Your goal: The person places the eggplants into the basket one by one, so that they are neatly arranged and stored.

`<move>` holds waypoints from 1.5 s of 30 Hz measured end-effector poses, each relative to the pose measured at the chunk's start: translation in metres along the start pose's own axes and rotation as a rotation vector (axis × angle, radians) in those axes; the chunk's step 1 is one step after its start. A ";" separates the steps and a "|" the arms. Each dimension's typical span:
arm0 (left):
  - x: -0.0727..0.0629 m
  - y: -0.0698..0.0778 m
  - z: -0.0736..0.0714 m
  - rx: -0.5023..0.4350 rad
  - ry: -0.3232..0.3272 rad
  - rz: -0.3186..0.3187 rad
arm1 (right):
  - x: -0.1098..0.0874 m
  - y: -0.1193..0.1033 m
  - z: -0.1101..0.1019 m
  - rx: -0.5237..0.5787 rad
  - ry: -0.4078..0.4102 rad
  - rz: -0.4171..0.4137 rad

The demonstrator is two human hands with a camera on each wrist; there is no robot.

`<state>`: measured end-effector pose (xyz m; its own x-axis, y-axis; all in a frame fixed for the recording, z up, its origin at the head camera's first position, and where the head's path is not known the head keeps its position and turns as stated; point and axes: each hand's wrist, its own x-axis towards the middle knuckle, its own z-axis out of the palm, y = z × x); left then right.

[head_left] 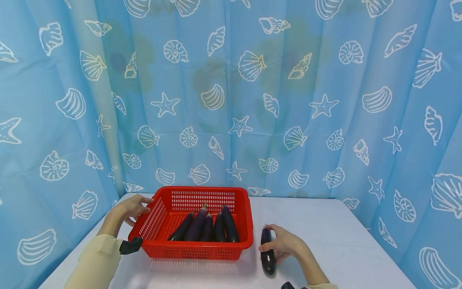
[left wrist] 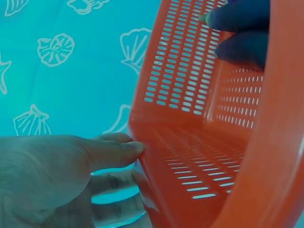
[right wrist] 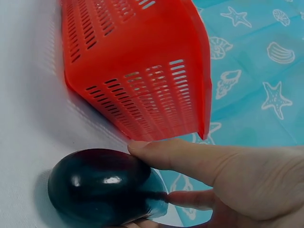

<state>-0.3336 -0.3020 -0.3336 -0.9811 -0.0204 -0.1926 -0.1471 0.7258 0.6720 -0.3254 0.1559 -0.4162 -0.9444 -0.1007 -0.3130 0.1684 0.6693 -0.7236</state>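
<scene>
My right hand (head_left: 286,242) grips a dark purple eggplant (head_left: 268,263) at the right of the basket, over the white table. In the right wrist view, the thumb and fingers close around one end of this glossy eggplant (right wrist: 95,183). A red perforated plastic basket (head_left: 195,243) stands left of it, holding several eggplants (head_left: 195,228) side by side. At the basket's left side, my left hand (head_left: 130,207) holds the rim. The left wrist view shows its thumb (left wrist: 116,153) on the rim's edge and the other fingers outside the wall.
The table (head_left: 299,212) carries a white cover. Around its back and sides hangs a blue curtain (head_left: 231,96) printed with white shells and starfish. A black strap (head_left: 130,245) sits on the left wrist.
</scene>
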 end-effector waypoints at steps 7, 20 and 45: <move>0.000 -0.002 0.000 -0.007 -0.004 0.009 | -0.002 0.004 -0.005 -0.001 -0.013 -0.035; -0.001 -0.003 0.000 -0.009 -0.001 0.023 | 0.000 0.005 -0.009 -0.013 0.004 -0.017; 0.000 -0.003 0.000 -0.024 -0.014 0.004 | 0.009 0.010 -0.022 0.036 0.063 -0.062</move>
<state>-0.3331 -0.3043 -0.3351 -0.9798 -0.0084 -0.1997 -0.1466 0.7093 0.6895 -0.3381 0.1781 -0.4128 -0.9690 -0.0938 -0.2286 0.1184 0.6359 -0.7626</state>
